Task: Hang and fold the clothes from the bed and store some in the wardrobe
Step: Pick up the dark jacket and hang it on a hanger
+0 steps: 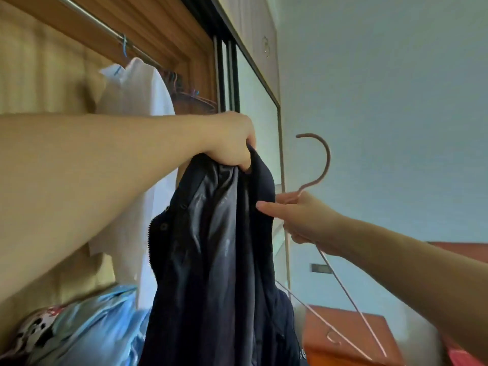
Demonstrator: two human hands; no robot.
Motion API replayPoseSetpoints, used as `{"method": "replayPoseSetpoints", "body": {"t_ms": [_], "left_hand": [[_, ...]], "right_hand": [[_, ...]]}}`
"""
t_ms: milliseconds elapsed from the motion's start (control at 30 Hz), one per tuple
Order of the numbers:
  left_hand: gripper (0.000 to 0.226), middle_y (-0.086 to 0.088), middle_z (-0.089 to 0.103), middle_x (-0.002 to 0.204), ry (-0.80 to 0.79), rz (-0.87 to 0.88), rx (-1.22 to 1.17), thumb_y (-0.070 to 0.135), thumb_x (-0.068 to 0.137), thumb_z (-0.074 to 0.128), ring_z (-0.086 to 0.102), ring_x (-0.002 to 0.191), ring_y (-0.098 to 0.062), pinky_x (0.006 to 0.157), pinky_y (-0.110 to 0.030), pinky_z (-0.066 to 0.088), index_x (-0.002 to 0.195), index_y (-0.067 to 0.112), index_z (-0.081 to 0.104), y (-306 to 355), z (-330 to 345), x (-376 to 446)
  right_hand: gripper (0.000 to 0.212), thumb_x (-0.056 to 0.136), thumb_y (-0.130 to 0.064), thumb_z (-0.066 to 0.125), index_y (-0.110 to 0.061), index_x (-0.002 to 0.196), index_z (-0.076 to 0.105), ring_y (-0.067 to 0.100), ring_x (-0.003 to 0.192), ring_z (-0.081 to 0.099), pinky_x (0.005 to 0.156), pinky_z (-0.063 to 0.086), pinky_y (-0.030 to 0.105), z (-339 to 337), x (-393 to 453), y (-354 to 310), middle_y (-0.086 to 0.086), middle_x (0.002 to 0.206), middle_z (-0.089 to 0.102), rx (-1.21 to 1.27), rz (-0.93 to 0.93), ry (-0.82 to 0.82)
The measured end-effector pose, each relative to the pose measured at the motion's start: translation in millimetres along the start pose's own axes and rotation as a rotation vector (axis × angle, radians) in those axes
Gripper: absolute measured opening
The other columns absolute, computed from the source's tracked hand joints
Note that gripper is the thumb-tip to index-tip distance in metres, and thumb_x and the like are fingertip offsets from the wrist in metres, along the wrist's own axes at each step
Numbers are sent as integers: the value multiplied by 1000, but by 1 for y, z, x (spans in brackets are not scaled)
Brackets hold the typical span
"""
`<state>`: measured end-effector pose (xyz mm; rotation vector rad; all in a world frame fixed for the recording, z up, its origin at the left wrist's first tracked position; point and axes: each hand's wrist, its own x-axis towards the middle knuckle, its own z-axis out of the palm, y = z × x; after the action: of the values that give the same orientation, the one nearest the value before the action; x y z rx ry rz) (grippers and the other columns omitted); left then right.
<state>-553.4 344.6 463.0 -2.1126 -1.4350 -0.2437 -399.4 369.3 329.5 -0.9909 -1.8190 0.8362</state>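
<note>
Left hand (232, 143): we see its grip curled tight round the top edge of a dark navy jacket (219, 260), which hangs straight down from it, shiny lining outward, in front of the open wardrobe. Right hand (301, 220): its grip closes on the neck of a pink wire hanger (323, 165), hook upright above the fingers, the thin arms sloping down to the lower right; the thumb reaches out and appears to touch the jacket's edge, though blur leaves this uncertain. Behind the left forearm we note a white shirt (142, 93) on a blue hanger from the wardrobe rail (100, 23), with spare hangers bunched just beside it. Below lies blue bedding (100, 326).
</note>
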Motion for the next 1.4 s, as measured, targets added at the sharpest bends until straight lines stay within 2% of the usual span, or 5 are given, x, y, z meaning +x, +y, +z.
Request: {"method": "replayPoseSetpoints", "body": {"t_ms": [367,567,867,1133,1400], "left_hand": [[33,21,70,84,-7,94,-865,56,69,72,62,76,10,61,-11,49,96,37,68,218,121,-46],[13,22,71,83,-325,-126,-1323,45,92,61,68,82,-2,64,-8,47,92,35,69,341,251,-86],[14,-7,76,89,-361,-270,-1826,23,89,64,73,84,-24,74,-32,57,87,13,74,412,232,-16],[12,-10,73,77,-510,-212,-1685,20,80,64,69,67,-26,69,-38,52,75,12,71,458,201,19],[15,-11,73,78,-557,-336,-1395,23,79,65,70,62,-26,56,-34,57,87,9,68,457,236,22]], "right_hand": [[17,94,-24,56,-15,81,61,14,60,58,57,47,26,-156,-140,64,3,75,59,137,113,495],[15,91,-22,60,-18,76,59,15,62,63,62,50,29,-205,-194,101,3,76,64,41,188,569],[25,78,-39,73,-15,77,71,5,54,62,53,49,18,-281,-311,217,-9,64,68,-193,559,742],[43,93,-47,57,-14,68,67,2,33,32,34,24,12,-268,-371,281,-14,45,42,-226,520,779],[47,79,-60,63,-19,56,66,8,33,25,36,24,14,-274,-367,288,-8,42,32,467,357,936]]}}
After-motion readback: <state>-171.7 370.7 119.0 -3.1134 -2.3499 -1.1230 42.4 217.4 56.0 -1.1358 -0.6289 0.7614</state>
